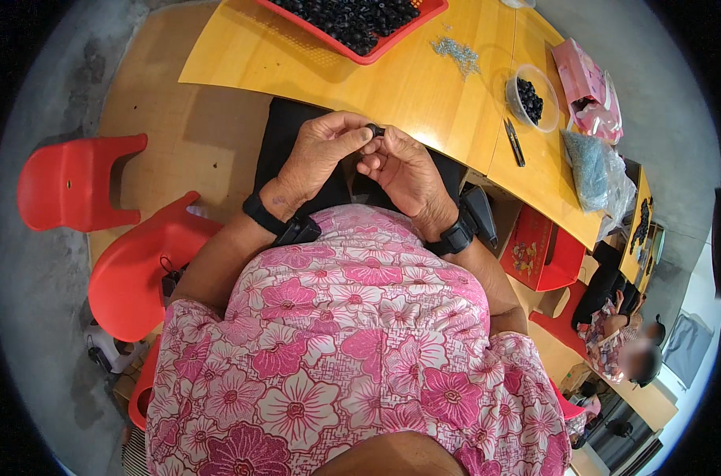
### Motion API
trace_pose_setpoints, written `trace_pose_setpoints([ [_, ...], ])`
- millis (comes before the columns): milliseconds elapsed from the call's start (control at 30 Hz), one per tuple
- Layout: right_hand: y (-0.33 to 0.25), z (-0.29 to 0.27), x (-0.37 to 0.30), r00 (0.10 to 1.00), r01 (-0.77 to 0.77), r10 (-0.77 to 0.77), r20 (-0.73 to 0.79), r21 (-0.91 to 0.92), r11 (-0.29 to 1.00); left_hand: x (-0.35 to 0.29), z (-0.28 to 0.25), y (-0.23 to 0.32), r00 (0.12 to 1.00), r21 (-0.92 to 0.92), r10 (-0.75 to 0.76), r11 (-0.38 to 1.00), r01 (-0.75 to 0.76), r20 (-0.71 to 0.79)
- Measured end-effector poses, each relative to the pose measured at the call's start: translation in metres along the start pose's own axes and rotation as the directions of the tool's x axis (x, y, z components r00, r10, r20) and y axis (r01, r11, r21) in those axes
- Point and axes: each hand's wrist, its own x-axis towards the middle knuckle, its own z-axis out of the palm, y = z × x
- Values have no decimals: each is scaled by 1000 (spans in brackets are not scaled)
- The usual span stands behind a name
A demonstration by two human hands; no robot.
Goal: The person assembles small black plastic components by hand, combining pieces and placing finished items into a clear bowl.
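Between the fingertips of both hands is a small black part [375, 129], too small to make out its exact kind. My left hand [322, 151] pinches it from the left with thumb and forefinger. From the right, my right hand [404, 165] closes thumb and forefinger on the same part, its other fingers curled below. Both hands are above my lap, just in front of the near edge of the yellow table [424, 111]. Beyond them a red basket [366, 58] is heaped with similar-looking small black parts [352, 22].
Small clear pieces [457, 55] lie scattered on the table. To the right are a clear tub [551, 119] of black parts, thread snips [515, 143], a pink bag [580, 75] and a plastic bag [589, 170]. Red chairs [75, 182] stand at left; other people sit far right.
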Motion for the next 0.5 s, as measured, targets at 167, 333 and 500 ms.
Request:
trace_pose_setpoints([
  [167, -1, 0, -2, 999, -48, 48, 7, 13, 999, -1, 4, 3, 997, 73, 77, 994, -75, -28],
  [333, 1, -1, -3, 999, -41, 40, 30, 48, 998, -3, 2, 4, 994, 165, 109, 981, -105, -17],
  [500, 0, 1, -4, 998, -16, 13, 67, 53, 998, 0, 3, 4, 970, 284, 243, 930, -234, 6],
])
